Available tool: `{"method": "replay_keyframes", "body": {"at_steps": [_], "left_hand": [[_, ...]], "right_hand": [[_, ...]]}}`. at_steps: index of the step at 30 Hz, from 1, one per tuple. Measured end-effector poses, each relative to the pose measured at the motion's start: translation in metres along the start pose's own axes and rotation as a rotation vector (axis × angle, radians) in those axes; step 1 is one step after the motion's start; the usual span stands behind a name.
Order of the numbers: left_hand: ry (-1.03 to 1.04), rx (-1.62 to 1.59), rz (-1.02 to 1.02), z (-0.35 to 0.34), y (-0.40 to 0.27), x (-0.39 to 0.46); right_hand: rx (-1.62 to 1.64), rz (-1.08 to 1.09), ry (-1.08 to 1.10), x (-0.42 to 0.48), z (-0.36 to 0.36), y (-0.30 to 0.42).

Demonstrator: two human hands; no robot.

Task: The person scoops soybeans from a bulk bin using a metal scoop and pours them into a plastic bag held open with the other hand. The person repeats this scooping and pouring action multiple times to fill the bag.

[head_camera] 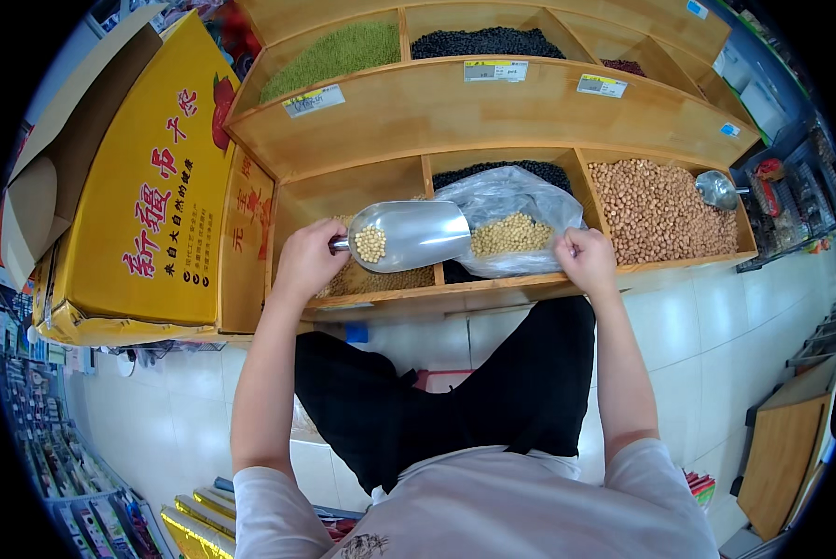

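My left hand [313, 255] grips the handle of a metal scoop [418, 234], which lies level with a small heap of soybeans [370, 244] near its handle end. The scoop's front lip meets the mouth of a clear plastic bag [509, 189]. Pale soybeans [512, 234] fill part of the bag, which rests over a bin of black beans [540, 170]. My right hand [589, 257] is closed on the bag's right edge. Under the scoop, the left bin holds more soybeans [383, 279], partly hidden by scoop and hand.
Peanuts [652, 209] with a second metal scoop [717, 190] fill the right bin. Behind rises a wooden tier [425, 105] with green beans [341, 52], black beans [488, 43] and small red beans [623, 67]. A yellow cardboard box [145, 195] stands against the bins' left side.
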State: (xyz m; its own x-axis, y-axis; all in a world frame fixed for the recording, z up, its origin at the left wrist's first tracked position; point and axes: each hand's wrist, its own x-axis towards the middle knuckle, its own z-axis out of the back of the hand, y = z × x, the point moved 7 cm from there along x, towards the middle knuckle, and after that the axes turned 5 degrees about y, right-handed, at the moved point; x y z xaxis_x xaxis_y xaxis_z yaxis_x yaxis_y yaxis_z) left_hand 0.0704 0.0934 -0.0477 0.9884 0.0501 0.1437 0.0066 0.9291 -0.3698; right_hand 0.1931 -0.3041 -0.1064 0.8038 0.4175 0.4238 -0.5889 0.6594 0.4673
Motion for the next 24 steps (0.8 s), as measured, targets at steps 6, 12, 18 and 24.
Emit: {"method": "replay_keyframes", "body": {"at_steps": [6,12,18,24], "left_hand": [[0.043,0.116,0.023,0.02,-0.032,-0.003],[0.041,0.143,0.027,0.028,-0.052,-0.004],[0.028,0.176,0.051,0.038,-0.057,-0.007],[0.058,0.205,0.097,0.045,-0.059,-0.008]], "right_hand": [[0.0,0.026,-0.013,0.0,0.002,0.002],[0.011,0.021,-0.019,0.001,0.004,0.003],[0.008,0.024,-0.027,0.001,0.004,0.003],[0.011,0.036,-0.042,0.001,0.005,0.005]]}}
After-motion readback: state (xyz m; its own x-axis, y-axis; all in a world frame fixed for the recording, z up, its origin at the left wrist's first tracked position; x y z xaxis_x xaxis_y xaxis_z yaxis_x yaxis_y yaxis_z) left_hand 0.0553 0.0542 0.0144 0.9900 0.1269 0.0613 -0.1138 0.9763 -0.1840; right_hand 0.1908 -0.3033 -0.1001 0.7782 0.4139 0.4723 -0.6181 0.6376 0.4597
